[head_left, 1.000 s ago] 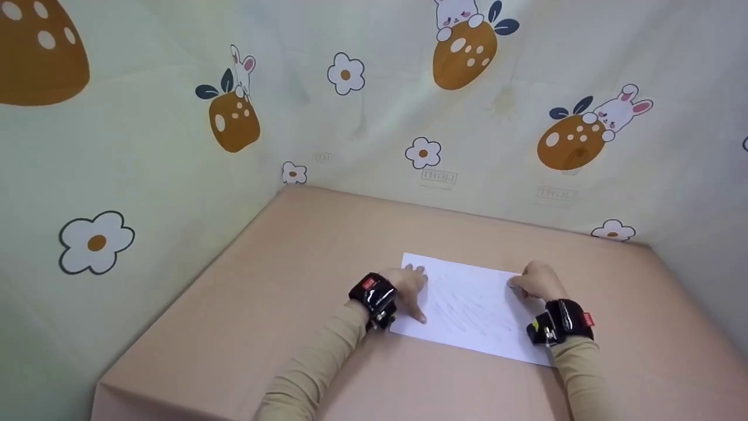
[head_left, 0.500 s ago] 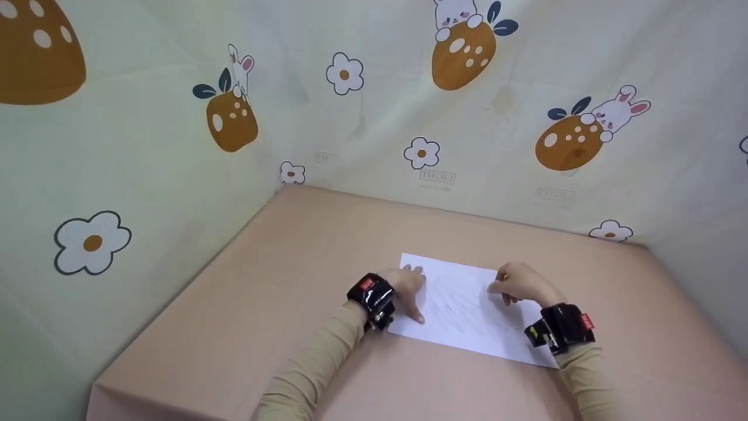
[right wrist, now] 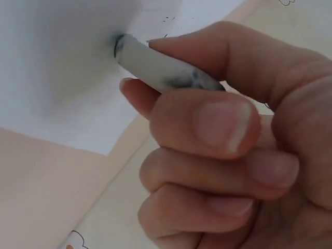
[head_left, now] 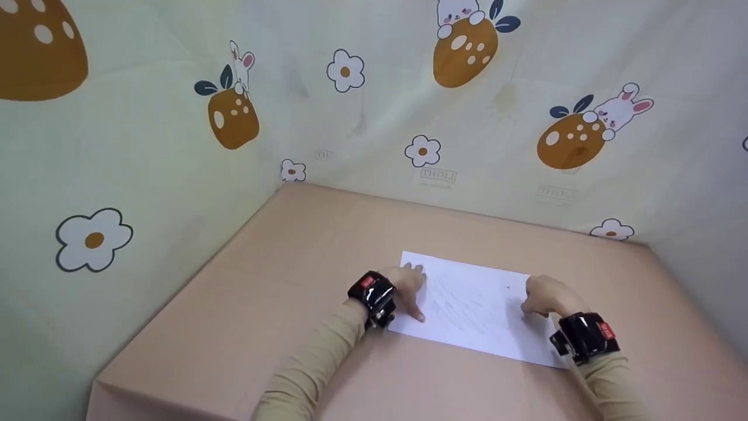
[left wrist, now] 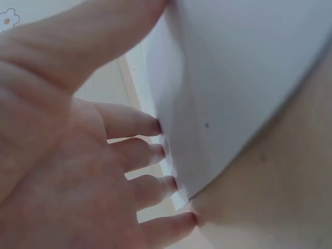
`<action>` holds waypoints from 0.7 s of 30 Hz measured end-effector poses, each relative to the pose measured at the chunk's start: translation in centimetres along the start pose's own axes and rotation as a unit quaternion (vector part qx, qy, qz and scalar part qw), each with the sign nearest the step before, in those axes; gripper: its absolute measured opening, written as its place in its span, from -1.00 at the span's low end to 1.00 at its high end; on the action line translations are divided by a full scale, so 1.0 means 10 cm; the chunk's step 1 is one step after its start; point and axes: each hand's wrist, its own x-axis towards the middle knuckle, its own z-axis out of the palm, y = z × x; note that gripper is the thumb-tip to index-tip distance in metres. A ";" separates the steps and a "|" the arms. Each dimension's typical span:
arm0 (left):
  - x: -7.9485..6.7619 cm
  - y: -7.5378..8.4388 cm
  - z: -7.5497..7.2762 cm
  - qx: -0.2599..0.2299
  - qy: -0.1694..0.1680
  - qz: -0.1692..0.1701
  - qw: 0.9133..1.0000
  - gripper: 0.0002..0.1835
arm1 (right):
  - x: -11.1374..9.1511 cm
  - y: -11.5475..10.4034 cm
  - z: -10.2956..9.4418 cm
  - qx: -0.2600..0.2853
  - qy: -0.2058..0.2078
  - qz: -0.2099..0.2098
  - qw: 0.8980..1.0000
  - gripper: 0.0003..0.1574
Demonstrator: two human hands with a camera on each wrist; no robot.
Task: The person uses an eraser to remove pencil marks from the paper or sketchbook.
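A white sheet of paper (head_left: 467,333) lies on the table, with faint grey pencil strokes (head_left: 456,307) across its middle. My left hand (head_left: 411,287) rests at the sheet's left edge, thumb and fingers spread. Those fingertips (left wrist: 168,184) touch the paper in the left wrist view. Over the right part of the sheet, my right hand (head_left: 549,297) pinches a worn white eraser (right wrist: 150,65) with dark smudges. The eraser's far end meets the paper in the right wrist view; the other fingers are curled. In the head view the hand hides the eraser.
A peach-coloured cloth (head_left: 280,280) covers the table around the sheet. Pale curtains (head_left: 374,117) printed with flowers and rabbits enclose the left and back sides. Small dark specks (right wrist: 168,19) lie on the paper near the eraser.
My right hand first moved left over the sheet, then back right and nearer to me. A dark speck now shows where it was. The left hand has stayed in place.
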 end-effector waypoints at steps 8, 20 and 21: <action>-0.03 0.00 0.01 0.006 -0.001 -0.004 1.000 0.12 | 0.11 -0.05 0.11 0.075 0.049 -0.067 0.994 -0.88; -0.04 0.02 -0.02 0.007 0.001 -0.001 1.000 0.07 | 0.05 0.04 0.05 0.068 0.033 -0.054 0.996 -0.89; -0.04 0.02 -0.01 0.004 0.000 -0.001 1.000 0.08 | 0.06 0.06 0.06 0.074 0.039 -0.060 0.995 -0.87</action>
